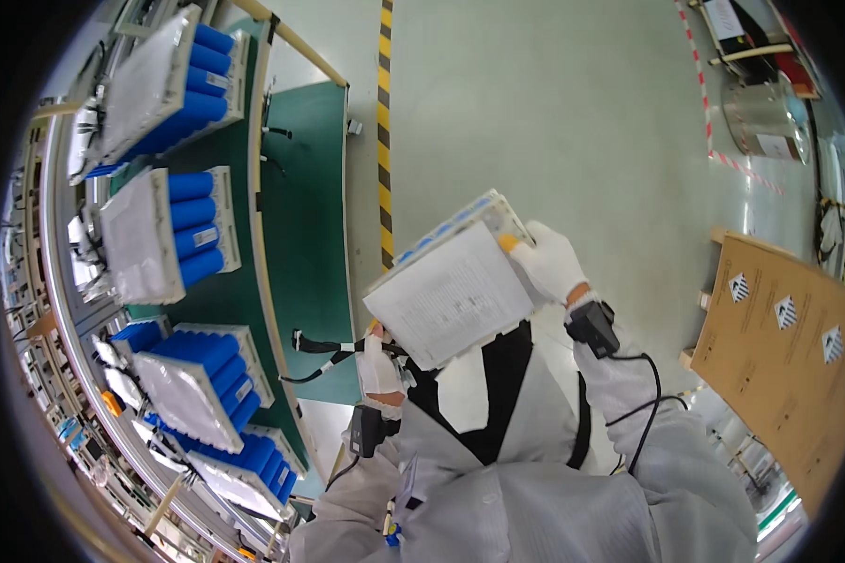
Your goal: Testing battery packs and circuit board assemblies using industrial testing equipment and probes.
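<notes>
In front of my body I hold a battery pack (447, 227) tilted, its white frame showing a row of blue cells along the far edge. A printed white sheet (455, 300) covers most of its upper face. My right hand (551, 263), in a white glove with yellow fingertips, is closed on the pack's far right corner. My left hand (379, 364), gloved too, grips the near left corner, its fingers partly hidden. Black cables with connectors (319, 352) stick out to the left beside my left hand.
To the left, several blue-celled battery packs (192, 225) stand in a row on a green-topped workbench (244, 216). A lower green surface (305, 216) adjoins it. Yellow-black tape (385, 122) marks the floor. On the right are a large cardboard box (779, 347) and a metal cylinder (765, 117).
</notes>
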A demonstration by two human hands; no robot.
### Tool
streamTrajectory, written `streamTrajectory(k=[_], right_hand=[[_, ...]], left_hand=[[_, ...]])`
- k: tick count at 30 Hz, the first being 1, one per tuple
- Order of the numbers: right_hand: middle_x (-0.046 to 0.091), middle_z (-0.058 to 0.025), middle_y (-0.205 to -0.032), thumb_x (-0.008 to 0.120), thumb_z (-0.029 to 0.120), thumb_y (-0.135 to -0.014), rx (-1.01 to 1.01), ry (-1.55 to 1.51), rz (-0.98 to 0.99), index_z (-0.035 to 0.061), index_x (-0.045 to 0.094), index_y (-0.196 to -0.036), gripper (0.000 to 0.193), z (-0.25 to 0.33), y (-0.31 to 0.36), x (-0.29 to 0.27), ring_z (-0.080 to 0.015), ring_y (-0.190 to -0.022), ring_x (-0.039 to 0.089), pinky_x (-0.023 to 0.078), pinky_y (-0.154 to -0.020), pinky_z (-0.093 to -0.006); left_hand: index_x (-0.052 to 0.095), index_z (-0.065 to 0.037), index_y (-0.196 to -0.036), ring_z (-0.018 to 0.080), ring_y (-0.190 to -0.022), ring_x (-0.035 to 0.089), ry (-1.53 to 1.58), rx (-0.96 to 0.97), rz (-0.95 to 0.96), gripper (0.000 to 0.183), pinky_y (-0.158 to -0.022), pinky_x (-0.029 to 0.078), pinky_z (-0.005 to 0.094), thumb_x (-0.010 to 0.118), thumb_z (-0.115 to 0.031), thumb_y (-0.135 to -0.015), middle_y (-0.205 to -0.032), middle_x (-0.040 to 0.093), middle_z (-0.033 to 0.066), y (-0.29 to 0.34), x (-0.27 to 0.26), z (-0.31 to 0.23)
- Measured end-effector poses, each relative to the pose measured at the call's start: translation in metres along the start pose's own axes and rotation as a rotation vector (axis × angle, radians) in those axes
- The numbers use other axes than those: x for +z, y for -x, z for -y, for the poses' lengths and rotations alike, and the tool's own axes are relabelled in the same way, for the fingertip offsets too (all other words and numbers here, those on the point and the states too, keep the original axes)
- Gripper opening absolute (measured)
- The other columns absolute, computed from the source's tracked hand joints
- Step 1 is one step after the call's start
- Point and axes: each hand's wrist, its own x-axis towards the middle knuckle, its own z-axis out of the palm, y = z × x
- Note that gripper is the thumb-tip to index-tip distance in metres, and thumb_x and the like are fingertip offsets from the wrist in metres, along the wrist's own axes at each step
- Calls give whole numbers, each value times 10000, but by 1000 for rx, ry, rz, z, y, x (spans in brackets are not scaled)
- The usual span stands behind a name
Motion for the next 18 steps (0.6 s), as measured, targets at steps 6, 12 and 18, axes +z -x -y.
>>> streamTrajectory(k=[6,12,18], right_hand=[[691,-229,-899,565,542,-852,-77,232,208,15,690,-991,560,54,-160,100,-384,-873,671,516,-772,-412],[709,-221,-965,514,561,-852,-238,347,350,19,730,-1011,605,117,-256,231,-378,-909,685,525,-816,-398],[722,-191,-977,509,566,-857,-610,537,525,59,753,-1015,585,186,-295,391,-356,-932,693,538,-816,-396]], left_hand=[[618,-91,-1132,191,-917,641,310,-9,-146,274,-768,530,343,602,-310,-968,-1025,683,42,-121,-15,20],[649,-109,-1079,194,-921,638,528,77,-278,259,-774,514,351,569,-335,-982,-1023,691,52,-231,-61,28],[627,-114,-1084,171,-822,609,692,324,-455,284,-722,496,331,533,-366,-992,-998,673,45,-279,-99,24]])
